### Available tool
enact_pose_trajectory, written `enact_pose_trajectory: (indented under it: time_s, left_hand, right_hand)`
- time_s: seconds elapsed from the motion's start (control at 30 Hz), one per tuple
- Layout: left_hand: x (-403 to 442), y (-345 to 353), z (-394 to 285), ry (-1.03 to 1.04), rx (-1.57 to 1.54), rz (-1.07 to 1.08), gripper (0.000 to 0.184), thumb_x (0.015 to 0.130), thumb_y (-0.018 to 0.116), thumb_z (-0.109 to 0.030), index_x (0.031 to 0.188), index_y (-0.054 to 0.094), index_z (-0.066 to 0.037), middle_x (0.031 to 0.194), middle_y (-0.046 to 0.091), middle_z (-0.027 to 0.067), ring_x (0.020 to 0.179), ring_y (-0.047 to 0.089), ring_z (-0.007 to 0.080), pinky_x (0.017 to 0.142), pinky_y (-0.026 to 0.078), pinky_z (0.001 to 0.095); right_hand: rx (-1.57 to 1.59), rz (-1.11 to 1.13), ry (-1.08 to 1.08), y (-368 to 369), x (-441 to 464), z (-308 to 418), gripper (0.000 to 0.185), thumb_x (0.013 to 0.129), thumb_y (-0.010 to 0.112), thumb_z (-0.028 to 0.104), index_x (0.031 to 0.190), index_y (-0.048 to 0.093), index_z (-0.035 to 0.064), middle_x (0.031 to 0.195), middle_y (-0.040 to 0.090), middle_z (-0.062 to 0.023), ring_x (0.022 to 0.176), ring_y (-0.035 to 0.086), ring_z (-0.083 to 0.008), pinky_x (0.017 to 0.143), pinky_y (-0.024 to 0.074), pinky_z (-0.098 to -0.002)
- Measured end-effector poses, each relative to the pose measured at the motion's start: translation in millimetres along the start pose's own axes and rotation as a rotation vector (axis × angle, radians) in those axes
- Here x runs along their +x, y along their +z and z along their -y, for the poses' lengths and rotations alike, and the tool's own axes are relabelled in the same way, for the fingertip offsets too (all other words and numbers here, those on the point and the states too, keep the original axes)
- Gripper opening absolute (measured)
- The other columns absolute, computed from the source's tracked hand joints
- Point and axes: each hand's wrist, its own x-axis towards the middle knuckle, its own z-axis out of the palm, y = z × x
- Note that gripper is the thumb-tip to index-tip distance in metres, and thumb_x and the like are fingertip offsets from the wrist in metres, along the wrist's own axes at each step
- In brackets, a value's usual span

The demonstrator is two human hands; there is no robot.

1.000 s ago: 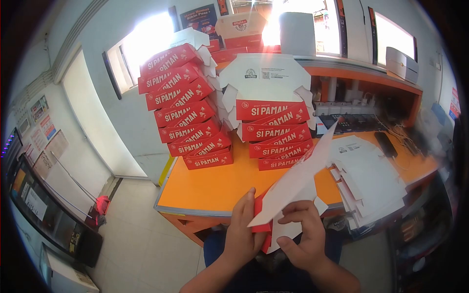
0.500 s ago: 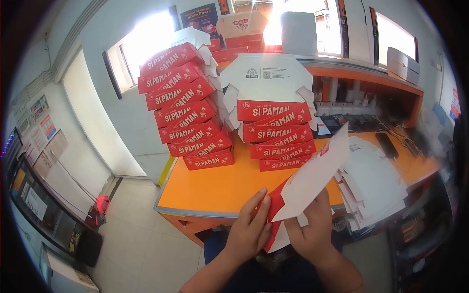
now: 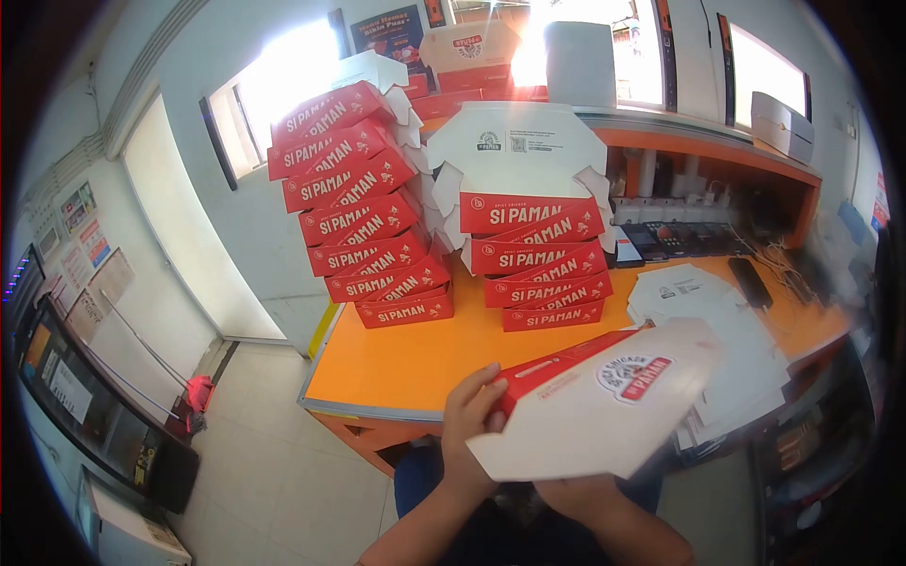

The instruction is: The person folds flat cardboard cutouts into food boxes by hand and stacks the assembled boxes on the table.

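A red-and-white cardboard food box (image 3: 576,415) is held low over the near edge of the counter, tilted, its white lid panel with a round chicken logo facing me. My left hand (image 3: 472,429) is closed on the box's red left end, fingers wrapped over the edge. Against the lower edge of the lid lies my right hand (image 3: 580,495), its fingers hidden behind the panel. Beyond the hands, a stack of red boxes (image 3: 543,259) stands with an open white lid (image 3: 519,151) on top. To its left rises a taller stack of similar boxes (image 3: 363,226).
Flat white cardboard blanks (image 3: 717,349) lie on the right of the orange counter (image 3: 377,373). Behind them are a black phone (image 3: 749,283), tangled cables (image 3: 783,269) and a row of devices (image 3: 679,238). A white printer-like machine (image 3: 781,124) sits on the shelf.
The box has turned and tipped down to the right, so its printed lid now faces me. My right hand has dropped behind the lid; my left hand stays at the red end.
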Motion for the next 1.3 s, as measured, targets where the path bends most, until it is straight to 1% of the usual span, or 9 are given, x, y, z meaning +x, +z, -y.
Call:
enact_pose_trajectory:
  time_s: [0.23, 0.47, 0.63, 0.83, 0.93, 1.03, 1.13, 1.2, 1.3]
  left_hand:
    - [-4.5, 4.9, 7.4, -0.134, -0.167, -0.030, 0.036, 0.105, 0.058, -0.010, 0.138, 0.057, 0.001, 0.145, 0.056, 0.0241, 0.131, 0.058, 0.0363, 0.103, 0.052, 0.0406]
    - [-25.1, 10.3, 14.5, -0.370, -0.569, 0.002, 0.052, 0.110, 0.059, -0.029, 0.150, 0.044, 0.000, 0.145, 0.053, 0.0176, 0.136, 0.054, 0.0269, 0.111, 0.045, 0.0394]
    - [-30.7, 10.6, 19.4, -0.433, -0.585, -0.041, 0.058, 0.103, 0.060, -0.014, 0.154, 0.035, 0.001, 0.149, 0.043, 0.0136, 0.138, 0.047, 0.0238, 0.118, 0.039, 0.0395]
    - [-40.9, -4.0, 35.0, -0.586, -0.696, -0.295, 0.053, 0.110, 0.054, -0.020, 0.155, 0.033, -0.001, 0.155, 0.042, 0.0156, 0.143, 0.045, 0.0247, 0.122, 0.035, 0.0430]
    - [-50.1, -6.7, 41.5, -0.654, -0.866, -0.281, 0.054, 0.110, 0.055, -0.023, 0.155, 0.033, -0.002, 0.155, 0.043, 0.0148, 0.143, 0.045, 0.0260, 0.123, 0.034, 0.0441]
    - [-59.7, -9.3, 46.2, -0.665, -0.869, -0.150, 0.055, 0.112, 0.054, -0.024, 0.157, 0.031, -0.003, 0.156, 0.043, 0.0138, 0.145, 0.044, 0.0256, 0.123, 0.035, 0.0438]
    - [-66.6, -12.5, 56.1, -0.621, -0.690, -0.082, 0.054, 0.114, 0.051, -0.023, 0.160, 0.029, -0.003, 0.158, 0.044, 0.0132, 0.145, 0.047, 0.0246, 0.121, 0.039, 0.0428]
    - [-69.6, -12.5, 58.0, -0.575, -0.588, -0.121, 0.054, 0.113, 0.054, -0.019, 0.159, 0.032, -0.003, 0.151, 0.052, 0.0126, 0.136, 0.055, 0.0244, 0.115, 0.044, 0.0412]
    - [-71.7, -41.2, 57.1, -0.836, -0.189, 0.343, 0.054, 0.107, 0.061, -0.010, 0.156, 0.043, 0.000, 0.150, 0.057, 0.0134, 0.139, 0.056, 0.0234, 0.117, 0.043, 0.0385]
  right_hand:
    - [0.537, 0.098, 0.447, -2.1, 17.3, 4.5, 0.024, 0.099, 0.071, 0.017, 0.119, 0.073, 0.0035, 0.121, 0.072, -0.0172, 0.113, 0.065, -0.0404, 0.101, 0.0492, -0.0487]
    - [0.154, 0.004, 0.135, 8.0, 19.2, -5.4, 0.018, 0.093, 0.072, 0.012, 0.110, 0.073, 0.0053, 0.112, 0.069, -0.0131, 0.103, 0.063, -0.0364, 0.090, 0.0491, -0.0478]
    - [0.240, -0.063, 0.079, 12.4, 13.7, -7.4, 0.019, 0.089, 0.075, 0.011, 0.106, 0.074, 0.0046, 0.108, 0.068, -0.0112, 0.103, 0.063, -0.0379, 0.093, 0.0481, -0.0486]
    - [-0.339, -0.607, 0.272, -19.7, -7.9, -20.8, 0.083, 0.087, 0.081, 0.014, 0.159, 0.040, 0.0059, 0.151, 0.047, -0.0221, 0.136, 0.053, -0.0384, 0.116, 0.0405, -0.0494]
    - [0.578, -0.593, 0.397, -18.9, -6.5, -40.6, 0.107, 0.092, 0.079, 0.018, 0.170, 0.007, 0.0047, 0.165, 0.029, -0.0240, 0.150, 0.039, -0.0356, 0.124, 0.0325, -0.0506]
    - [1.226, -0.554, 0.546, -16.3, 1.2, -38.4, 0.111, 0.094, 0.078, 0.020, 0.170, -0.001, 0.0013, 0.165, 0.030, -0.0221, 0.153, 0.036, -0.0328, 0.126, 0.0305, -0.0499]
    - [1.082, -0.568, 0.315, -2.6, 2.9, -40.5, 0.092, 0.099, 0.070, 0.011, 0.169, 0.011, 0.0012, 0.161, 0.038, -0.0201, 0.148, 0.044, -0.0296, 0.123, 0.0360, -0.0460]
    - [1.113, -0.676, 0.474, 2.4, 6.5, -30.9, 0.074, 0.103, 0.062, 0.006, 0.165, 0.022, 0.0002, 0.155, 0.045, -0.0185, 0.143, 0.050, -0.0269, 0.120, 0.0399, -0.0424]
    - [1.139, -0.844, 0.524, -0.6, 10.4, -26.0, 0.049, 0.107, 0.053, 0.001, 0.154, 0.038, -0.0009, 0.145, 0.055, -0.0163, 0.134, 0.056, -0.0237, 0.116, 0.0438, -0.0393]
